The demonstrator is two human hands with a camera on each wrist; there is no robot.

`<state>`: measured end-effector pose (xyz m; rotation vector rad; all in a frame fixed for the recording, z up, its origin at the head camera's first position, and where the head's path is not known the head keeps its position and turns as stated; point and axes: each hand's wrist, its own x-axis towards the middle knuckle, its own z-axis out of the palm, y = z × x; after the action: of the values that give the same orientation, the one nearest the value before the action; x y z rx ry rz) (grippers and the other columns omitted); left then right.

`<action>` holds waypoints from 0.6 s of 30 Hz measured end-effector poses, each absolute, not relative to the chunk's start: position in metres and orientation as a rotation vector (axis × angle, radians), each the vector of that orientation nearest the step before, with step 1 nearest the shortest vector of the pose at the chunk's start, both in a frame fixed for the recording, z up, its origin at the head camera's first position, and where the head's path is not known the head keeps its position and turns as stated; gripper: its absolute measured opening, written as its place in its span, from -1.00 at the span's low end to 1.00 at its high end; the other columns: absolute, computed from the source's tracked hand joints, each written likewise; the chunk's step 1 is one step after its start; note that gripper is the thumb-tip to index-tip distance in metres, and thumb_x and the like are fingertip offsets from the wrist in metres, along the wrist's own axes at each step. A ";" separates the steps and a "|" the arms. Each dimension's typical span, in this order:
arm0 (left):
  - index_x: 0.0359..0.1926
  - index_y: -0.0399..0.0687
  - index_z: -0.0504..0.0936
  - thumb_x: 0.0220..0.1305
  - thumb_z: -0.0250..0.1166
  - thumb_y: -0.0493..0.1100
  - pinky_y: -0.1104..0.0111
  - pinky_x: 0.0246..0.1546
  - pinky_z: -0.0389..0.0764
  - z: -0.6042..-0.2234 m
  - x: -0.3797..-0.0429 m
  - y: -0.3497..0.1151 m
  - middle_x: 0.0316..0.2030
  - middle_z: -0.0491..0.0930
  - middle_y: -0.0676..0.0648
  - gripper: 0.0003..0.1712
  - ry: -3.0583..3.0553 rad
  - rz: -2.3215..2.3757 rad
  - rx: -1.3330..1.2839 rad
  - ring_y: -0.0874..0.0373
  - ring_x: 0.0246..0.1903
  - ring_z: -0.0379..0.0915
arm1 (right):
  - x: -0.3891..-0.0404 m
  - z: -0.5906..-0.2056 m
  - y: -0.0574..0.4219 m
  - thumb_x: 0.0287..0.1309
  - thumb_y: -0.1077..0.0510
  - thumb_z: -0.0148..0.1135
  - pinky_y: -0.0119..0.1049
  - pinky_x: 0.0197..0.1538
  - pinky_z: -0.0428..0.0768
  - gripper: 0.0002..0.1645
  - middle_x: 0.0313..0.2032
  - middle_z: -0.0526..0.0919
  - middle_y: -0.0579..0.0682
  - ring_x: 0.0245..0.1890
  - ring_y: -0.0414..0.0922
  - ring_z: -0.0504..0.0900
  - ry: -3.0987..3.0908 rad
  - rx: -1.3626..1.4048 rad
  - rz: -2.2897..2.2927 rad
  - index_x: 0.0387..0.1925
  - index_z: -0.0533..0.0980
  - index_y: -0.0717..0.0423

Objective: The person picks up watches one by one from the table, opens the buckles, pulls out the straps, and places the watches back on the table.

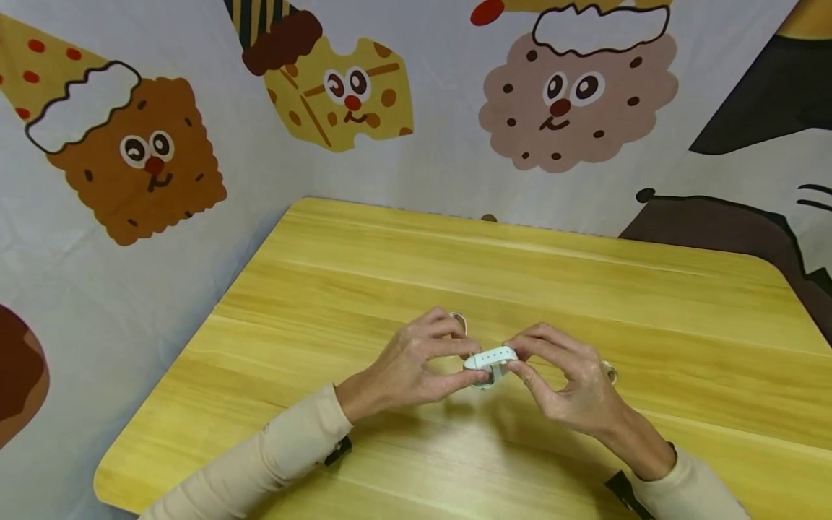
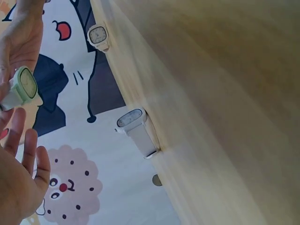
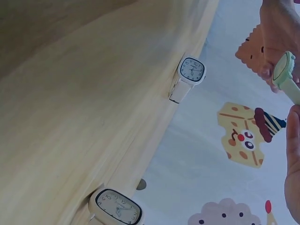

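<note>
A mint-green wristwatch point(image 1: 494, 356) is held between both hands above the wooden table, its strap with a row of holes turned up. From the left, the thumb and fingers of my left hand point(image 1: 416, 357) pinch it near the buckle end. My right hand point(image 1: 572, 375) pinches the looped strap between thumb and fingertips. In the left wrist view the green watch's face point(image 2: 28, 84) points outward, beside the right hand point(image 2: 23, 42). In the right wrist view its case point(image 3: 283, 69) shows near the left hand point(image 3: 280, 33); the buckle is hidden there.
Two more pale wristwatches stand on the wooden table point(image 1: 273, 347): one point(image 1: 458, 323) beyond the left hand, another point(image 1: 611, 372) beyond the right hand and partly covered. A white cloth point(image 1: 442, 173) with cartoon biscuits hangs behind the table and along its left side.
</note>
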<state>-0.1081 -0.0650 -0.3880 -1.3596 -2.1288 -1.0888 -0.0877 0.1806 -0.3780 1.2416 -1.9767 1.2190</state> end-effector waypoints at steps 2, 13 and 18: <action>-0.32 -0.02 0.80 0.10 0.61 -0.07 0.60 -0.25 0.45 -0.387 -0.109 -0.064 -0.42 0.54 0.13 -0.81 -2.098 -1.069 -1.364 0.25 -0.28 0.39 | -0.088 -0.377 0.181 0.46 0.07 0.21 -0.49 -0.25 0.62 -0.66 -0.25 0.66 0.09 -0.37 -0.16 0.62 -1.982 1.243 1.224 -0.16 0.65 0.33; -0.24 -0.15 0.82 0.12 0.59 -0.15 0.58 -0.30 0.54 -0.388 -0.111 -0.065 -0.46 0.64 0.09 -0.79 -2.065 -1.101 -1.338 0.37 -0.47 0.41 | -0.091 -0.373 0.180 0.45 0.08 0.22 -0.48 -0.26 0.64 -0.63 -0.27 0.68 0.12 -0.37 -0.12 0.63 -1.956 1.246 1.182 -0.19 0.66 0.38; -0.17 -0.15 0.78 0.20 0.48 -0.22 0.68 -0.44 0.48 -0.388 -0.108 -0.064 -0.47 0.59 0.09 -0.82 -2.121 -1.161 -1.292 0.35 -0.48 0.42 | -0.091 -0.375 0.178 0.43 0.09 0.24 -0.48 -0.25 0.65 -0.63 -0.28 0.67 0.14 -0.39 -0.10 0.64 -1.930 1.253 1.167 -0.20 0.66 0.40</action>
<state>-0.1081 -0.0642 -0.3880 -1.2916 -2.1214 -1.1612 -0.0907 0.1776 -0.3749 1.2531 -1.9297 1.1673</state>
